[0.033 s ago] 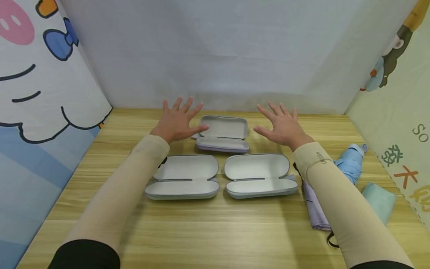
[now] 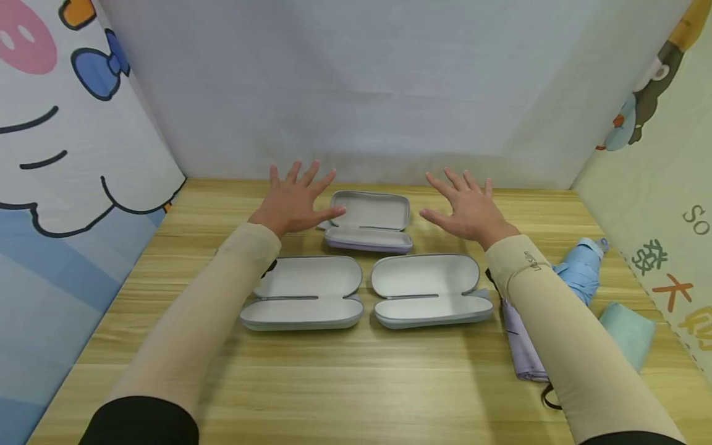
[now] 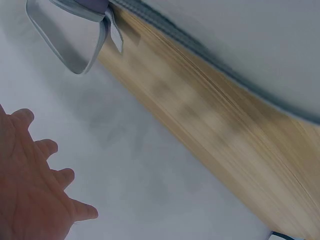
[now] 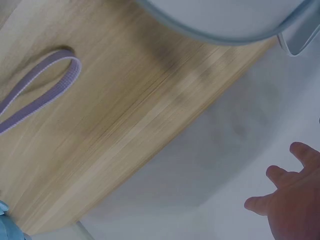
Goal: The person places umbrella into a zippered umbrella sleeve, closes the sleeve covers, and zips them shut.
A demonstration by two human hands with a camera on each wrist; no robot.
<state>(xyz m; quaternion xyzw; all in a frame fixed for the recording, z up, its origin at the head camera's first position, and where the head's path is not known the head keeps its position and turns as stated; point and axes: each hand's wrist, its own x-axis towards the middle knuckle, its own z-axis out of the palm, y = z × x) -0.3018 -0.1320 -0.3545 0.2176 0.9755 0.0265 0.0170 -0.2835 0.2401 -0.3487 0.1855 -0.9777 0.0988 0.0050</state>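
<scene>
My left hand hovers with fingers spread, left of a lilac-edged glasses case at the back of the table. On that case's other side, my right hand is held out the same way, holding nothing. Two more glasses cases lie nearer me: a pale green one on the left, partly behind my left forearm, and a pale blue-grey one on the right. All three have their lids raised, showing bare light linings. Both wrist views catch spread fingers away from the cases.
Under and beside my right forearm lie folded umbrellas: a purple one, a blue one and a mint green one, partly covered. A purple strap loop rests on the wooden table. Cloth walls stand around it.
</scene>
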